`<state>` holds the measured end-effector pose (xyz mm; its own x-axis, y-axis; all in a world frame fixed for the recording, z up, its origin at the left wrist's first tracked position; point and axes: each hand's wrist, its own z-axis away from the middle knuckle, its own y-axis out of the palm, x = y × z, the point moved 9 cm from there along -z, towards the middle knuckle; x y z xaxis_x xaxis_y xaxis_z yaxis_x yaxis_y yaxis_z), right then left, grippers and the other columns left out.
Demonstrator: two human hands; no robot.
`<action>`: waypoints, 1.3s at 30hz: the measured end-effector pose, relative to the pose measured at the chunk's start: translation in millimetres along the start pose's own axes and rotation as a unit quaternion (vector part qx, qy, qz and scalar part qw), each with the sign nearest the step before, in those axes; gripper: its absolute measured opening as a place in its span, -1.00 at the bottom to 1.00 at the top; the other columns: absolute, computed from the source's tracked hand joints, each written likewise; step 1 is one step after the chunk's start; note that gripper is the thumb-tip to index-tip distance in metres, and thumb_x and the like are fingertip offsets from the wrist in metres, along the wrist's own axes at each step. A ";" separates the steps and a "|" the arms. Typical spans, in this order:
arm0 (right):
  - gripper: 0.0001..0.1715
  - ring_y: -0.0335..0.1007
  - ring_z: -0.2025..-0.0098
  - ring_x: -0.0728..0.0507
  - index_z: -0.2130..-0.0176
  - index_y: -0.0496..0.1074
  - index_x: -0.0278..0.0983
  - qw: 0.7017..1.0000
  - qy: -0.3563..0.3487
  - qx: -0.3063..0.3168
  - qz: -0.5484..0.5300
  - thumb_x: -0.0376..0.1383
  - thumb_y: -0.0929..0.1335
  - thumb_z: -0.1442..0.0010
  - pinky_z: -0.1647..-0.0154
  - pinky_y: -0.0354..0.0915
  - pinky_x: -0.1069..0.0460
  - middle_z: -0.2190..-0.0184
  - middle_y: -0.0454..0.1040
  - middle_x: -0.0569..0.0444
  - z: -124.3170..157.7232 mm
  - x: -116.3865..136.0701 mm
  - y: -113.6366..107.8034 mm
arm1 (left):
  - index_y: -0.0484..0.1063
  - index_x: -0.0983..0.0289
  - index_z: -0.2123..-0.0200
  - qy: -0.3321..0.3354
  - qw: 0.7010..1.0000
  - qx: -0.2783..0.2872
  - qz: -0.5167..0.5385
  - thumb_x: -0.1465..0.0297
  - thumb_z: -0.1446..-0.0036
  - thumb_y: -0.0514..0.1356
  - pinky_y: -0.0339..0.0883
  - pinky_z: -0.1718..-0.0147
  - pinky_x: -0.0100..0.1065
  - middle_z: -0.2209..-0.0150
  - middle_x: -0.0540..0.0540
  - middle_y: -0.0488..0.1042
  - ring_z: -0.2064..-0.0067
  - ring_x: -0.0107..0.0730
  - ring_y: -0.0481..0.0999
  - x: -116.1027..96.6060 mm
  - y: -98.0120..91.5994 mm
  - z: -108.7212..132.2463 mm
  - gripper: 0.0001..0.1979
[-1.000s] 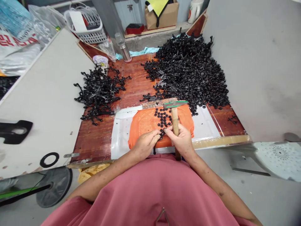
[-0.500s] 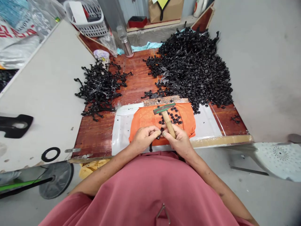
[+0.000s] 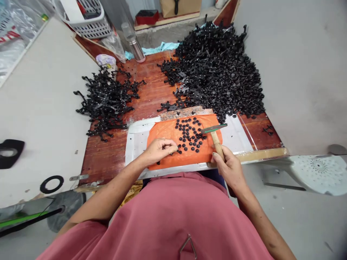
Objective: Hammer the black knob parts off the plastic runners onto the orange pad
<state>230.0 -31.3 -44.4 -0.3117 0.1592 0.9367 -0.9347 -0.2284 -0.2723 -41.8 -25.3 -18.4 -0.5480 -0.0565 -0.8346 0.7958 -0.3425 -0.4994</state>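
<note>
My right hand (image 3: 230, 167) is wrapped round the wooden handle of a small hammer (image 3: 217, 141), whose green-edged metal head is raised at the right side of the orange cloth (image 3: 159, 131). Over the cloth's left part, my left hand (image 3: 159, 150) pinches a small black plastic piece (image 3: 179, 151) between thumb and fingertips; my fingers partly cover it. Many small round black caps (image 3: 187, 133) lie spread over the cloth. Another black bit (image 3: 158, 163) shows below my left wrist.
A large heap of black parts (image 3: 217, 79) covers the back right of the red-brown wooden table (image 3: 151, 79). A smaller pile of branching black pieces (image 3: 105, 101) lies at the left. Behind stand a steel flask (image 3: 136, 49), a grey basket (image 3: 90, 29) and a red box (image 3: 146, 17).
My hands have moved apart: the right one has gone right with the hammer, the left one left. More of the caps on the cloth are uncovered. The whole view has shifted slightly.
</note>
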 end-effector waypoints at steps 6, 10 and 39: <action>-0.69 0.14 0.55 0.02 0.10 0.51 -0.21 0.984 -0.003 0.157 -0.079 -0.08 0.45 -0.24 0.59 0.11 0.10 0.43 0.39 0.22 -14.4 38.6 70.8 | 0.56 0.22 0.37 0.102 0.992 -0.005 -0.073 0.19 -0.30 0.27 0.30 0.12 -0.26 0.52 -0.05 0.45 0.40 -0.41 0.34 -47.2 18.8 9.3 -0.74; -0.73 0.13 0.56 0.01 0.23 0.49 -0.21 0.976 0.005 0.182 -0.122 -0.09 0.47 -0.16 0.58 0.12 0.09 0.53 0.31 0.26 -20.8 48.1 94.6 | 0.57 0.20 0.14 0.113 0.982 -0.138 -0.068 0.16 -0.21 0.36 0.40 -0.03 -0.20 0.11 0.13 0.58 0.03 -0.21 0.52 -49.8 -3.9 22.4 -0.73; -0.78 0.42 0.34 -0.12 0.13 0.49 -0.18 0.996 -0.076 0.038 0.020 -0.10 0.36 -0.36 0.30 0.30 0.02 0.35 0.54 0.12 -3.9 44.6 32.8 | 0.40 0.24 0.40 -0.066 0.995 -0.044 -0.051 0.07 -0.37 0.03 0.19 0.35 -0.38 0.47 -0.02 0.39 0.38 -0.40 0.38 5.6 -17.0 1.4 -0.57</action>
<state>184.7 -28.0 -12.4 -0.3131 0.0021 0.9497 -0.9050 -0.3039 -0.2976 -58.8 -21.1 -14.2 -0.6524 -0.1509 -0.7427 0.7500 -0.2690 -0.6042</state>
